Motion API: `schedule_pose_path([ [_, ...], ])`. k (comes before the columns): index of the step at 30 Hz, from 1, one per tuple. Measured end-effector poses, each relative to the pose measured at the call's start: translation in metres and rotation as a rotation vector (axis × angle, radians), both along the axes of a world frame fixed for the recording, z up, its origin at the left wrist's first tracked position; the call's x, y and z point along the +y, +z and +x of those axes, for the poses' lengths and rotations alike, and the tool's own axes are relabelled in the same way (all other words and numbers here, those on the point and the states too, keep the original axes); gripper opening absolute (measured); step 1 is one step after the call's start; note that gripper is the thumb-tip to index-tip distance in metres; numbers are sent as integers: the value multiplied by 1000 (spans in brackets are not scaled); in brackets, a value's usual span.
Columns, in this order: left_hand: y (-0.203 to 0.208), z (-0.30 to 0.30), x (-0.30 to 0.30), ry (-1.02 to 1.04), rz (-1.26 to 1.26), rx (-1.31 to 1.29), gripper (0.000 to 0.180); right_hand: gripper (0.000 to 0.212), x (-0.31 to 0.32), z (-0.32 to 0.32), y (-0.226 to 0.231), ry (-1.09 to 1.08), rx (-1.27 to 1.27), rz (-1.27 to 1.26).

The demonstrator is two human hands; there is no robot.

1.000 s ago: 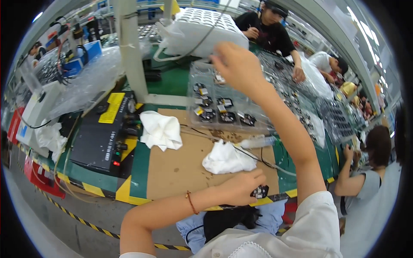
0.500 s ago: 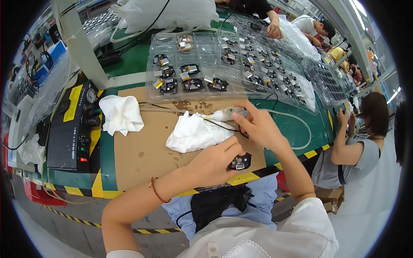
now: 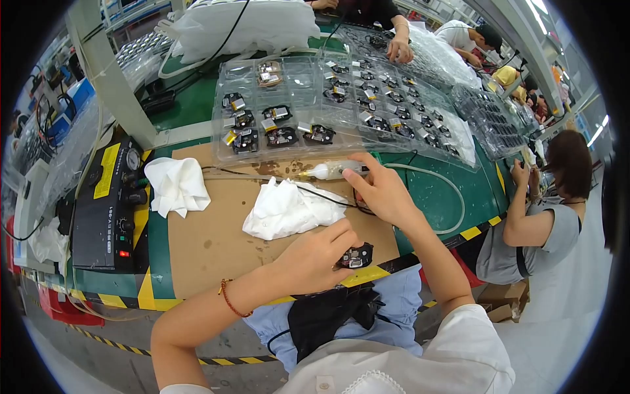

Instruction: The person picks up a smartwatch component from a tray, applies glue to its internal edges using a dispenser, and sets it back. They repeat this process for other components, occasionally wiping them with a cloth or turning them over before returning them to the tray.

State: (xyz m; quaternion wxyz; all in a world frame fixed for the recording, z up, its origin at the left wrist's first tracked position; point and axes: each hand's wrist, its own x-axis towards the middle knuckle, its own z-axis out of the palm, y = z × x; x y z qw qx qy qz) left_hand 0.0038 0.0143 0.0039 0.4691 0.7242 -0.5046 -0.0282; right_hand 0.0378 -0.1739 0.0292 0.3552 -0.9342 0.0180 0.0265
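Observation:
My left hand (image 3: 315,256) is closed on a small black electronic module (image 3: 356,256) with a bare circuit side, held at the near edge of the bench. In my right hand (image 3: 386,194) is a dispensing syringe (image 3: 327,171) with whitish contents. Its barrel lies between thumb and fingers, and its yellowish tip points left. A crumpled white cloth (image 3: 292,209) lies on the brown cardboard mat (image 3: 210,256) just below the syringe, with a black cable running across it. Part of the module is hidden behind my left fingers.
Clear plastic trays (image 3: 226,148) with several similar modules stand behind the mat. A black dispenser box (image 3: 98,210) with a gauge and red light sits at left, near another white cloth (image 3: 176,187). A hose (image 3: 459,197) loops at right. A person (image 3: 538,217) sits at right; others work farther back.
The view has shifted slightly. My right hand and the syringe have moved a little away from the crumpled cloth. My left hand still holds the module near the bench edge.

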Motion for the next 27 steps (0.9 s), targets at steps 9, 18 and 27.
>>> schedule_pose_path([
  [9,-2,0,-1,-9,-22,14,43,19,-9,-21,-24,-327,-237,695],
  [18,3,-1,-1,47,61,163,38,18,-9,-54,-20,-569,-519,1422],
  [27,7,0,0,93,107,145,40,27,-27,-49,8,-227,-44,2541],
])
